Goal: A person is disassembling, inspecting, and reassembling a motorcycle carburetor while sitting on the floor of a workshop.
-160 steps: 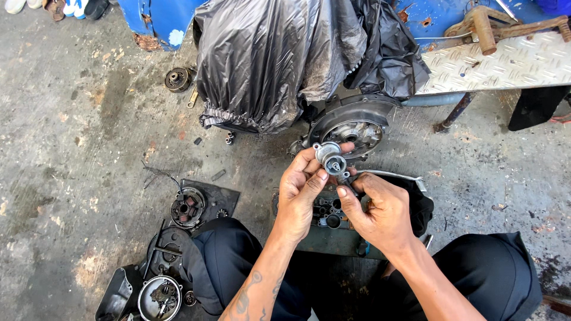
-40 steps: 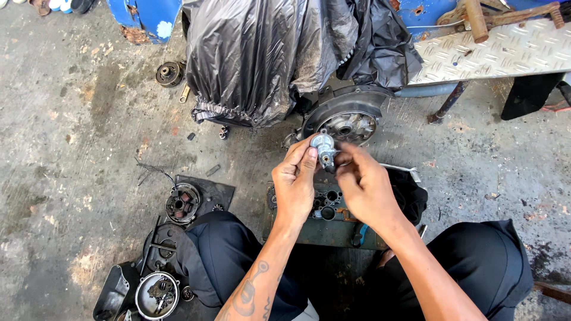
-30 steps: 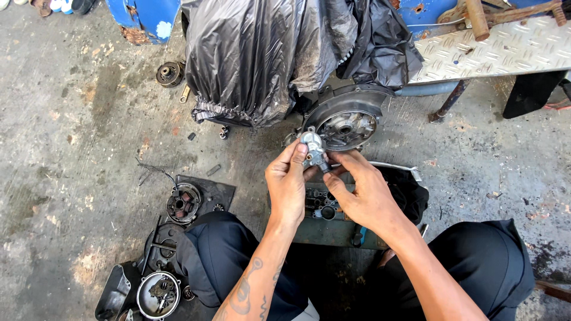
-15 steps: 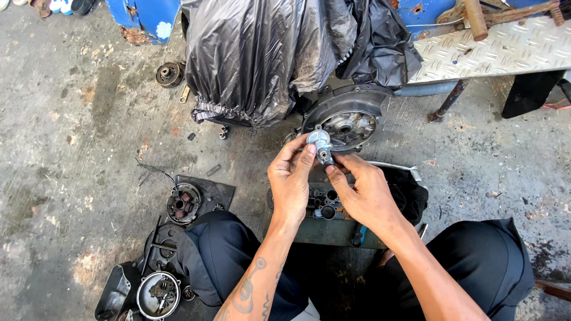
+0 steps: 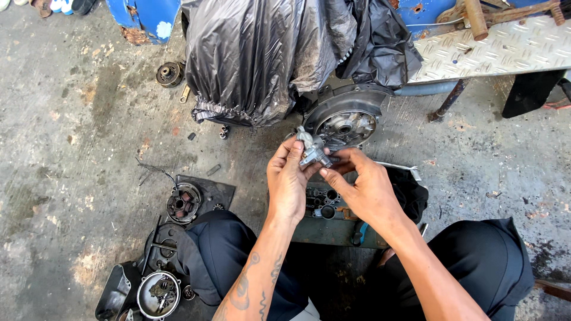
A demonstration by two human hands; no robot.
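A small silver metal engine part (image 5: 313, 152) is held up between both hands over my lap. My left hand (image 5: 288, 181) grips it from the left with thumb and fingers. My right hand (image 5: 364, 188) pinches its lower right side with the fingertips. Just behind the part is a round grey engine housing (image 5: 345, 120) with an open centre. Below the hands a dark tray (image 5: 333, 223) holds several small metal parts.
A black plastic sheet (image 5: 279, 50) covers a machine behind the housing. A diamond-plate metal platform (image 5: 499, 47) is at the upper right. A round coil part (image 5: 184, 203) on a dark plate, a round cover (image 5: 157, 294) and a small gear (image 5: 169, 74) lie on stained concrete at the left.
Both hands have kept hold of the silver part and turned it. My right fingers shifted from its top to its lower right side.
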